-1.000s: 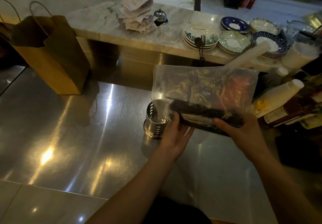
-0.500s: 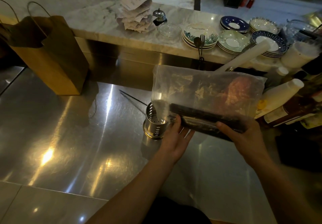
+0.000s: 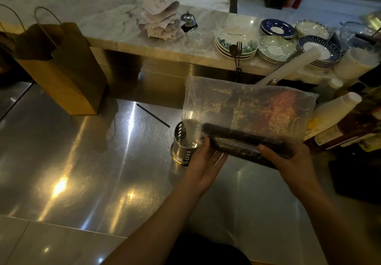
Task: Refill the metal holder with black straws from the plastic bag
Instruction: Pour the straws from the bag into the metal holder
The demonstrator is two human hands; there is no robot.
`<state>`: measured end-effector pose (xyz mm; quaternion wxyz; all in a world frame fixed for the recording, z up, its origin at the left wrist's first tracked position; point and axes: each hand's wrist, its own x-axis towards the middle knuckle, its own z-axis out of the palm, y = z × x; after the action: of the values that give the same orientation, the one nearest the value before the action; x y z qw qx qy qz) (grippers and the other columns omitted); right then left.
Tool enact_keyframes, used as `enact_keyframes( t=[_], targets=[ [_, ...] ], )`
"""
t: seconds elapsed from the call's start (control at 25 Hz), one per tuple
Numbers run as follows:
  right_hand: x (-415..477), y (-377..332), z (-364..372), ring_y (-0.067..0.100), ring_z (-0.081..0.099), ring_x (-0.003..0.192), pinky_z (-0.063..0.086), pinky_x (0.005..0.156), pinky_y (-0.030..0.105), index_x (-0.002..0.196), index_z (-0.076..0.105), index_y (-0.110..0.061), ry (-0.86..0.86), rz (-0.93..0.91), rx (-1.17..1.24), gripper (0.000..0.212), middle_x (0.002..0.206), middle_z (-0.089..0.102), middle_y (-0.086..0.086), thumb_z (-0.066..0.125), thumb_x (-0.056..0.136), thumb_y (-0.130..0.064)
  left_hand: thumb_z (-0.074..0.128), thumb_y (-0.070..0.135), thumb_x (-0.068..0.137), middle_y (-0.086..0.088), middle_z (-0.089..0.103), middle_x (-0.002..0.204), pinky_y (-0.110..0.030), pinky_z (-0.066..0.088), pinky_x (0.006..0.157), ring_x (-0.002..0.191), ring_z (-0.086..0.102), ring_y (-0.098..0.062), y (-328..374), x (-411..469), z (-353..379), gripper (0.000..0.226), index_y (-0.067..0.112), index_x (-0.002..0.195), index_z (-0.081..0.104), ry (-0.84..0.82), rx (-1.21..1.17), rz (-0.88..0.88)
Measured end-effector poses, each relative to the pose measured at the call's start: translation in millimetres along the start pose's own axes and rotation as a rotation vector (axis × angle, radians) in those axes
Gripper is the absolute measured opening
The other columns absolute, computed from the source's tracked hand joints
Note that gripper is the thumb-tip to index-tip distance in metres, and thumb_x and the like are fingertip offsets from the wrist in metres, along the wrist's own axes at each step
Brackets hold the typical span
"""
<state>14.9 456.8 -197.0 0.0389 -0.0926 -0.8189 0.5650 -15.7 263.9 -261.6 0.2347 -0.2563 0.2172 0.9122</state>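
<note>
A perforated metal holder (image 3: 182, 148) stands on the steel counter, and no straws show in the part of it I can see. Just above and right of it I hold a clear plastic bag (image 3: 251, 108) with a bundle of black straws (image 3: 243, 141) lying along its bottom. My left hand (image 3: 203, 161) grips the bundle's left end through the plastic, right beside the holder's rim. My right hand (image 3: 288, 161) grips the bundle's right end from below. The bag's left corner hangs over the holder's mouth. One loose black straw (image 3: 153, 115) lies on the counter behind the holder.
A brown paper bag (image 3: 59, 67) stands at the left. On the marble ledge behind are a stack of paper slips (image 3: 160, 21), a bell (image 3: 188, 20) and stacked saucers (image 3: 237, 42). Bottles and white cup stacks (image 3: 334, 112) crowd the right side.
The bag has tipped slightly, its left end lower over the holder. A single black straw that was not on the counter a second ago now lies behind the holder. Both hands keep their grip.
</note>
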Motion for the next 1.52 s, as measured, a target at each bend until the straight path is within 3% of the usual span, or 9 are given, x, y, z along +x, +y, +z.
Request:
enact_keyframes(
  t=[0.24,0.4,0.6,0.72,0.8,1.04,1.24,1.36,1.52],
  targets=[
    [2.7,5.0,3.7,0.015,0.072,0.09,0.058,0.084,0.045,0.096,0.072,-0.028,0.035,-0.005,0.073,0.024,0.094,0.076,-0.001,0.076,0.072,-0.032,0.053,0.022,0.096,-0.018,0.064,0.127,-0.036,0.051,0.096,0.117,0.062,-0.028,34.3,-20.8,-28.2,0.035,0.005,0.127,0.056,-0.039,0.31,-0.079],
    [3.2,11.4,10.9,0.022,0.072,0.091,0.057,0.085,0.051,0.09,0.074,-0.031,0.072,0.004,0.138,0.021,0.094,0.076,0.004,0.078,0.07,-0.032,0.052,0.022,0.095,-0.015,0.066,0.125,-0.033,0.053,0.088,0.111,0.066,-0.025,97.7,-28.5,-63.4,0.034,0.007,0.125,0.058,0.047,0.488,0.005],
    [-0.6,15.7,24.2,0.021,0.073,0.089,0.057,0.079,0.041,0.089,0.074,-0.034,0.063,-0.001,0.171,0.038,0.092,0.076,0.002,0.08,0.061,-0.059,0.054,0.022,0.098,-0.012,0.065,0.125,-0.035,0.052,0.09,0.11,0.066,-0.024,155.3,-2.6,-85.5,0.028,0.011,0.123,0.059,0.158,0.494,0.119],
    [-1.0,14.5,31.5,0.021,0.073,0.087,0.058,0.078,0.04,0.087,0.074,-0.034,0.078,0.007,0.177,0.018,0.089,0.076,0.001,0.078,0.069,-0.036,0.057,0.024,0.097,-0.009,0.067,0.119,-0.034,0.053,0.089,0.109,0.066,-0.023,167.5,15.8,-86.9,0.026,0.013,0.12,0.06,0.192,0.518,0.138],
    [-1.3,14.2,35.7,0.018,0.073,0.086,0.059,0.079,0.04,0.09,0.073,-0.03,0.082,0.004,0.172,0.019,0.089,0.076,-0.002,0.075,0.072,-0.024,0.056,0.021,0.097,-0.008,0.067,0.117,-0.034,0.053,0.09,0.108,0.065,-0.024,172.8,33.5,-91.4,0.027,0.011,0.122,0.059,0.279,0.598,0.177],
    [1.7,15.1,48.0,0.018,0.072,0.086,0.059,0.078,0.045,0.095,0.072,-0.021,0.075,0.004,0.152,0.022,0.093,0.075,-0.002,0.073,0.079,-0.006,0.063,0.008,0.09,-0.014,0.061,0.126,-0.034,0.053,0.084,0.109,0.062,-0.028,193.0,100.2,-113.0,0.035,0.011,0.124,0.06,0.467,1.354,0.316],
    [-3.5,20.5,40.5,0.019,0.069,0.09,0.06,0.075,0.034,0.092,0.072,-0.03,0.082,0.012,0.152,0.024,0.096,0.071,-0.001,0.07,0.076,-0.013,0.062,0.007,0.091,-0.014,0.053,0.139,-0.042,0.041,0.106,0.127,0.051,-0.033,197.2,148.3,-114.0,0.042,0.011,0.132,0.055,0.257,2.032,0.395],
    [-5.4,24.0,33.5,0.012,0.07,0.086,0.059,0.071,0.024,0.086,0.073,-0.037,0.081,0.043,0.185,0.03,0.091,0.072,-0.007,0.068,0.074,-0.009,0.063,0.01,0.089,-0.011,0.059,0.127,-0.04,0.046,0.099,0.117,0.055,-0.031,195.7,167.6,-119.9,0.033,0.015,0.122,0.063,0.177,2.267,0.417],
    [-2.9,32.0,24.2,0.021,0.069,0.09,0.06,0.072,0.029,0.085,0.073,-0.034,0.113,0.058,0.236,0.026,0.092,0.071,-0.003,0.069,0.074,-0.01,0.064,0.019,0.088,-0.011,0.063,0.106,-0.04,0.051,0.084,0.1,0.058,-0.03,197.9,173.7,-116.1,0.024,0.011,0.11,0.064,0.048,2.611,0.519]
  ],
)
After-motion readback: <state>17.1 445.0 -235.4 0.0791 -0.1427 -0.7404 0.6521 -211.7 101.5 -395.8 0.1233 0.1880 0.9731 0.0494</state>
